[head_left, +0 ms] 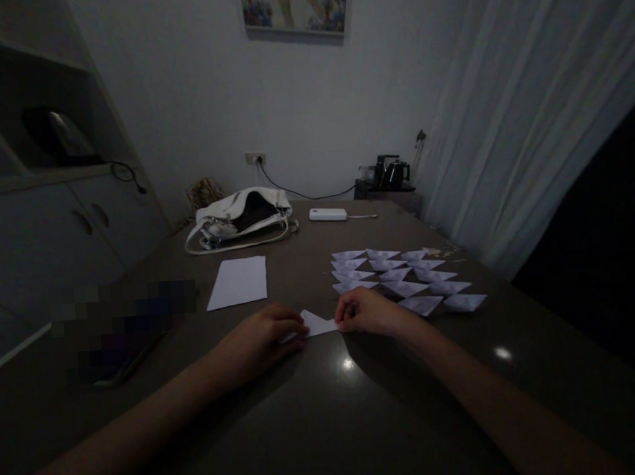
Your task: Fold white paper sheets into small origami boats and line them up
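Note:
Between my hands, low over the table, is a folded white paper boat (316,324) with a peak in its middle. My left hand (274,333) has its fingers closed round the boat's left end and hides that end. At the other end, my right hand (362,312) pinches the tip between thumb and fingers. Just behind my right hand stand several finished-looking paper boats (405,288) in rough rows. A stack of white paper sheets (238,282) lies beyond my left hand.
A white handbag (246,217) rests at the table's far left, with a white power bank (327,215) and short cable to its right. A dark device, partly blurred out (135,335), lies at the left. A black kettle (397,174) stands behind the table (329,423), near a curtain (508,111).

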Demonstrator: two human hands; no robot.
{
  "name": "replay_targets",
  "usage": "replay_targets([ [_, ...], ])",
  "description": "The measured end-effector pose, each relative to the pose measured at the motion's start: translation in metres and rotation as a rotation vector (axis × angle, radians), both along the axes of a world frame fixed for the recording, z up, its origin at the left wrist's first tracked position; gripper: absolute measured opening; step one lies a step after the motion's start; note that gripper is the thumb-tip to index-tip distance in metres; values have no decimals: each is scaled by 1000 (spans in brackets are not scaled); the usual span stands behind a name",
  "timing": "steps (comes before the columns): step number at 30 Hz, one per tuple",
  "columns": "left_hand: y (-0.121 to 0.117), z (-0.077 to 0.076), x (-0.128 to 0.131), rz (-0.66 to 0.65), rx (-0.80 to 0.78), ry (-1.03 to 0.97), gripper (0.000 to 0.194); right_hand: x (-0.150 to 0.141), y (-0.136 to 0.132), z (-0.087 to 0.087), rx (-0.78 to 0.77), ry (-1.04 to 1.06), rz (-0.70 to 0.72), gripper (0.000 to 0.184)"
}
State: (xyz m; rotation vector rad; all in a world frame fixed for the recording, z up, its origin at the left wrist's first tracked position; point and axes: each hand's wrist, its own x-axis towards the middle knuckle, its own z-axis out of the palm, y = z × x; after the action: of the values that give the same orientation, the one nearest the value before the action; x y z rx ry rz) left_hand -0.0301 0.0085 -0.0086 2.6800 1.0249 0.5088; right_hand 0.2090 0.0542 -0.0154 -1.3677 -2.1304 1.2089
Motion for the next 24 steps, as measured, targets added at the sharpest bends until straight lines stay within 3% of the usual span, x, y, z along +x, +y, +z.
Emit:
replay_targets([
  [8,2,-1,-3,1,16,44,23,2,3,1,-78,12,-13,11],
  [13,3,-3,-8,78,8,0,31,-1,-4,5,-52,-17,-40,5],
  [16,3,-2,-8,118,-67,-86,34,-9,-14,6,-37,-20,63,28],
  [21,-3,3,1,98,-247,-282,35,-28,-27,4,264,114,56,23],
  [24,-10,6,7,70,-337,-348,30,-34,-31,2,295,197,57,23],
])
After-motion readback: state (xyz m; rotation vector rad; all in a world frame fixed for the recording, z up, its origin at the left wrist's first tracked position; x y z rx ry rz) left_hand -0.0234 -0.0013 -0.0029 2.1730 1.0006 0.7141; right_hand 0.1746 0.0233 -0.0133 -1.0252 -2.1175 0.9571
